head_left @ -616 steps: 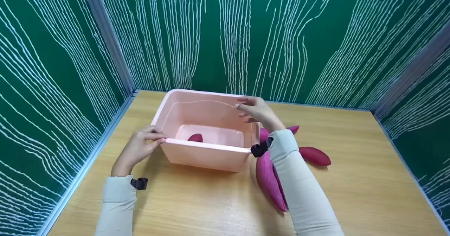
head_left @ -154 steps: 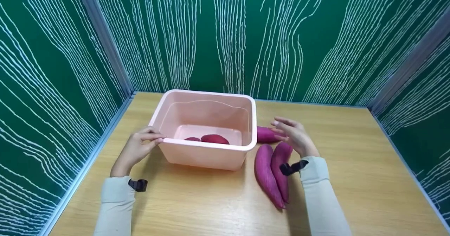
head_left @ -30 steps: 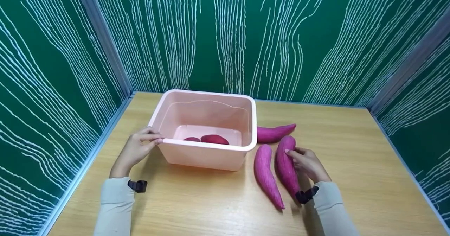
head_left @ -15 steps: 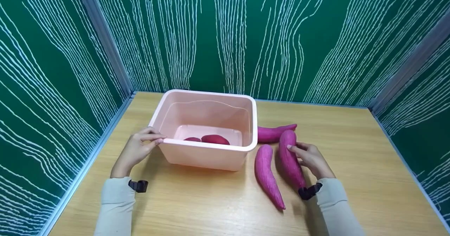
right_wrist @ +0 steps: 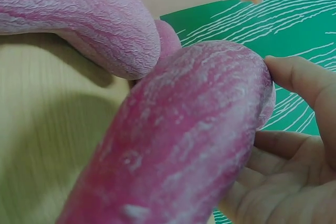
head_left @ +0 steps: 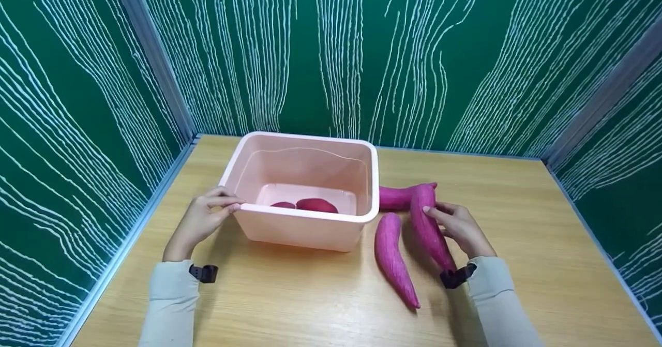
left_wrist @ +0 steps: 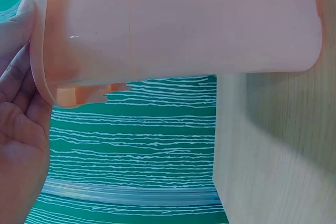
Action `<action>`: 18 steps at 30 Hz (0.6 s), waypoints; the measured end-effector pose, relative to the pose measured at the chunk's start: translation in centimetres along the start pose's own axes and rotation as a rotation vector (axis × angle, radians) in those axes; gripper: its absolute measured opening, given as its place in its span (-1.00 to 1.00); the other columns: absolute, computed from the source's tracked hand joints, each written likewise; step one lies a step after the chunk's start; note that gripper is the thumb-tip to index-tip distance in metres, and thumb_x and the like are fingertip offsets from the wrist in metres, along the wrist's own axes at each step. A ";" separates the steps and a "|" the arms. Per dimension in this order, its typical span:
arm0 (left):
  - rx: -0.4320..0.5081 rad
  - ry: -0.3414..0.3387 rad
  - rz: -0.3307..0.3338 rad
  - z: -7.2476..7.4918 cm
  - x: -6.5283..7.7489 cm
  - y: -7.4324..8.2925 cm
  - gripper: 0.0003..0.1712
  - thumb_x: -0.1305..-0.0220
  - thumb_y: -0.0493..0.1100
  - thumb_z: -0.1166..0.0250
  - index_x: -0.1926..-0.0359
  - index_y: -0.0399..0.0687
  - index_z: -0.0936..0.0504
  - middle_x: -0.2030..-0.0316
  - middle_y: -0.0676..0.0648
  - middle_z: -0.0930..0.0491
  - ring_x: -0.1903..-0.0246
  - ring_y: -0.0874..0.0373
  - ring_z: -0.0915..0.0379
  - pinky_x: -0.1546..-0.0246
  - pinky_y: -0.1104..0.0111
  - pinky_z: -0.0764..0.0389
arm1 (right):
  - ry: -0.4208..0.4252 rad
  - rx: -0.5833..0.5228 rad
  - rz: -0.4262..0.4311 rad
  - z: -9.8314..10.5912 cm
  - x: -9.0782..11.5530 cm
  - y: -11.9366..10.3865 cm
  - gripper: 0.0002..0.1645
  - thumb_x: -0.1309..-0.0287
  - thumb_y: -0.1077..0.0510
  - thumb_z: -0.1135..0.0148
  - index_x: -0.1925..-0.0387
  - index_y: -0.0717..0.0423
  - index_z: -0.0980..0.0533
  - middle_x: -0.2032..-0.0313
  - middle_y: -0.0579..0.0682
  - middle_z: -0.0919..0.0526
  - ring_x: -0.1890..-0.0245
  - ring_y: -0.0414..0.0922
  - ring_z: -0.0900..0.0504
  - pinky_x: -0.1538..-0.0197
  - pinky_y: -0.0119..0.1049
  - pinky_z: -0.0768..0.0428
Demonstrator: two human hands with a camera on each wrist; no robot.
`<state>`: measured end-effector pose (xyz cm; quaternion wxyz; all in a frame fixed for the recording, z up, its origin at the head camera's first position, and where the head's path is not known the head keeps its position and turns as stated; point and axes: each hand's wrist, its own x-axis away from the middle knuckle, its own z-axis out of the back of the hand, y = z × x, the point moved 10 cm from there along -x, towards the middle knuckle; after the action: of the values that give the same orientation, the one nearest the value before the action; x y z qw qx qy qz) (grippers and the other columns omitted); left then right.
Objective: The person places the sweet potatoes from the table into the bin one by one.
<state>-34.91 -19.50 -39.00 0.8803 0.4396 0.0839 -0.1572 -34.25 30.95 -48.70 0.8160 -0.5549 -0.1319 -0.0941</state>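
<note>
So, on the head cam I'm watching the left hand [head_left: 200,220] pinching the pink bin [head_left: 305,230] by its near left corner, thumb and fingers almost together. Bin's sitting near the back edge of the desk [head_left: 289,295], towards the back left corner, with two red pieces [head_left: 316,205] lying inside. Over to its right, the right hand [head_left: 462,228] is gripping a long magenta vegetable [head_left: 428,230], fingers part-curled. A second vegetable [head_left: 395,198] is lying just beside the bin, and a third vegetable [head_left: 390,251] is lying closer to the front edge.

Left wrist cam's showing me fingers and thumb holding the rim.

Right wrist cam's showing the gripped one angling upward; whether it's touching the one behind, I'm not able to tell.
</note>
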 end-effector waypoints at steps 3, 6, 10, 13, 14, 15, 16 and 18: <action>0.004 -0.002 0.000 0.0 0.0 -0.1 -0.80 -0.17 -0.30 -0.35 0.16 -0.18 -0.75 0.12 -0.16 -0.62 -0.06 -0.13 -0.42 -0.16 0.01 -0.49 | 0.000 -0.004 0.014 0.0 0.0 -0.5 0.03 -0.22 -0.27 -0.17 -0.44 0.28 -0.05 -0.34 0.28 -0.27 -0.18 0.05 -0.42 -0.25 -0.06 -0.49; 0.007 0.000 0.007 0.0 0.0 -0.1 -0.80 -0.17 -0.29 -0.35 0.16 -0.17 -0.75 0.12 -0.15 -0.62 -0.08 -0.13 -0.42 -0.17 0.01 -0.48 | -0.004 0.002 0.017 0.1 0.0 -0.8 0.05 -0.20 -0.29 -0.18 -0.45 0.26 -0.04 -0.34 0.27 -0.28 -0.16 0.02 -0.42 -0.26 -0.06 -0.48; 0.013 0.003 0.005 0.0 0.0 -0.1 -0.81 -0.16 -0.29 -0.36 0.17 -0.12 -0.76 0.12 -0.14 -0.63 -0.08 -0.11 -0.41 -0.16 0.01 -0.50 | -0.013 0.026 0.026 0.1 0.0 -1.5 0.05 -0.19 -0.30 -0.18 -0.45 0.25 -0.04 -0.32 0.26 -0.30 -0.11 -0.01 -0.45 -0.26 -0.05 -0.48; 0.023 0.008 -0.016 0.0 0.1 0.2 -0.82 -0.15 -0.30 -0.36 0.19 -0.15 -0.76 0.14 -0.14 -0.62 -0.04 -0.07 -0.41 -0.15 0.03 -0.52 | -0.017 0.035 0.041 0.1 0.0 -2.2 0.04 -0.19 -0.29 -0.18 -0.44 0.27 -0.07 -0.30 0.26 -0.33 -0.05 -0.07 -0.49 -0.22 -0.10 -0.52; 0.026 0.008 -0.023 0.0 0.1 0.3 -0.82 -0.14 -0.30 -0.36 0.19 -0.16 -0.76 0.15 -0.14 -0.62 -0.03 -0.06 -0.41 -0.15 0.03 -0.52 | -0.024 0.036 0.050 0.1 0.0 -2.5 0.04 -0.20 -0.29 -0.18 -0.43 0.29 -0.07 -0.30 0.26 -0.33 -0.04 -0.09 -0.50 -0.20 -0.12 -0.53; 0.029 0.008 -0.032 0.0 0.1 0.3 -0.82 -0.14 -0.31 -0.36 0.20 -0.19 -0.76 0.15 -0.15 -0.62 -0.02 -0.06 -0.41 -0.15 0.03 -0.52 | -0.026 0.032 0.053 0.1 0.0 -2.8 0.03 -0.20 -0.28 -0.18 -0.42 0.30 -0.09 -0.29 0.26 -0.34 -0.02 -0.11 -0.51 -0.18 -0.14 -0.55; 0.027 0.009 -0.035 0.0 0.1 0.4 -0.82 -0.14 -0.31 -0.36 0.20 -0.19 -0.76 0.15 -0.15 -0.62 -0.02 -0.06 -0.41 -0.16 0.02 -0.51 | -0.028 0.036 0.052 0.1 0.0 -3.1 0.03 -0.20 -0.29 -0.18 -0.42 0.30 -0.10 -0.28 0.26 -0.34 0.00 -0.12 -0.51 -0.18 -0.16 -0.55; 0.026 0.009 -0.036 0.0 0.1 0.4 -0.81 -0.14 -0.31 -0.36 0.19 -0.21 -0.75 0.15 -0.15 -0.63 -0.03 -0.07 -0.41 -0.17 0.00 -0.49 | -0.034 0.036 0.052 0.1 0.0 -3.8 0.03 -0.19 -0.29 -0.18 -0.41 0.31 -0.11 -0.27 0.26 -0.35 0.01 -0.13 -0.51 -0.18 -0.16 -0.54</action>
<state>-34.66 -19.31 -38.75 0.8713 0.4501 0.0938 -0.1718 -35.40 29.70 -45.32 0.8258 -0.5447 -0.1331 -0.0610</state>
